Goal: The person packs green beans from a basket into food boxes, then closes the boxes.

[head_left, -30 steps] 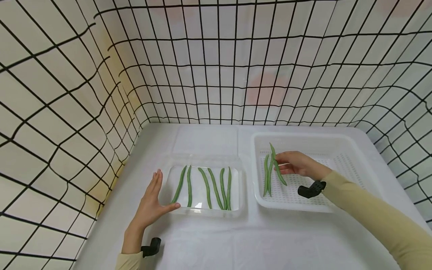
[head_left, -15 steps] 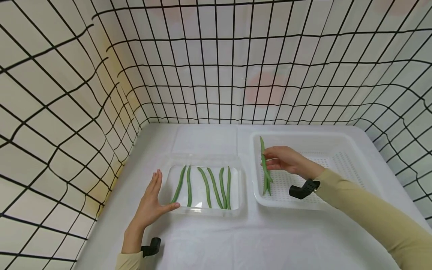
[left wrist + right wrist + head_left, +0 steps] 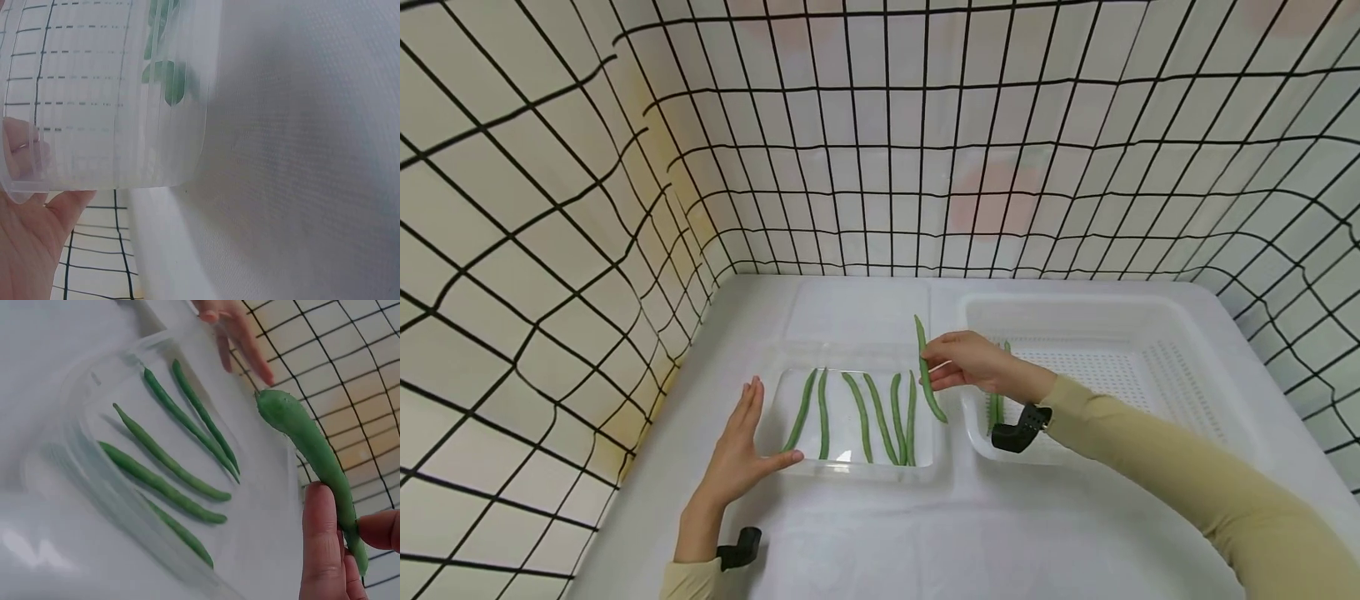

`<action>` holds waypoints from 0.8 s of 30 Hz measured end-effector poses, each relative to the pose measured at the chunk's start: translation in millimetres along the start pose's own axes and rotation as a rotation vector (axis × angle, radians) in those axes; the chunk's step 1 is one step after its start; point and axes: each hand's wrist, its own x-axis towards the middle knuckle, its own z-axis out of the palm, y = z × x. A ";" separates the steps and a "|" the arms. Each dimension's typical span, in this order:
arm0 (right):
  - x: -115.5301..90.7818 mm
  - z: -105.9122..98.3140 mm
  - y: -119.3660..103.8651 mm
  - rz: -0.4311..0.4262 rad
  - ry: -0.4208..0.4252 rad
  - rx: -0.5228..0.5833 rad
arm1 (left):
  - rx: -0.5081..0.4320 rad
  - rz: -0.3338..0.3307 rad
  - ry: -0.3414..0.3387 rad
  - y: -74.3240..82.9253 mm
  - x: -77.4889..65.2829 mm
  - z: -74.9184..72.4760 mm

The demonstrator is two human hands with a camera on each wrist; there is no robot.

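White cloth covers the table [image 3: 865, 542], fenced by a black wire grid [image 3: 550, 208] on three sides. From the head view, the right hand [image 3: 970, 364] pinches a green bean [image 3: 928, 367] between thumb and fingers, holding it above the right edge of the clear tray [image 3: 850, 471]. Its long axis runs from about 12 to 5 o'clock, nearly parallel to the six beans [image 3: 861, 408] lying in the tray. The open slot lies at 9 o'clock from the held bean, just beside the rightmost laid bean. At 3 o'clock sits the white perforated basket [image 3: 1150, 317], with beans left behind the wrist. The left hand [image 3: 737, 454], fingers straight, rests against the tray's left wall at 9 o'clock, well apart from the held bean; the right is the nearer hand.

From the left wrist, the palm [image 3: 25, 244] touches the tray's clear corner [image 3: 125, 125].

From the right wrist, thumb and fingertip [image 3: 322, 537] clamp the bean's lower part [image 3: 306, 437], its free end pointing to 11 o'clock over the tray.
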 end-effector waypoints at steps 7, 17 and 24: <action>10.4 25.4 2.0 0.023 -0.037 -0.002 | 0.001 -0.004 -0.002 0.9 -0.1 0.5; 9.0 31.3 10.4 0.037 -0.053 0.005 | 0.007 0.000 0.001 0.3 -0.1 0.2; 3.2 28.0 10.5 0.003 -0.073 0.005 | -0.004 -0.004 -0.003 1.5 0.1 0.5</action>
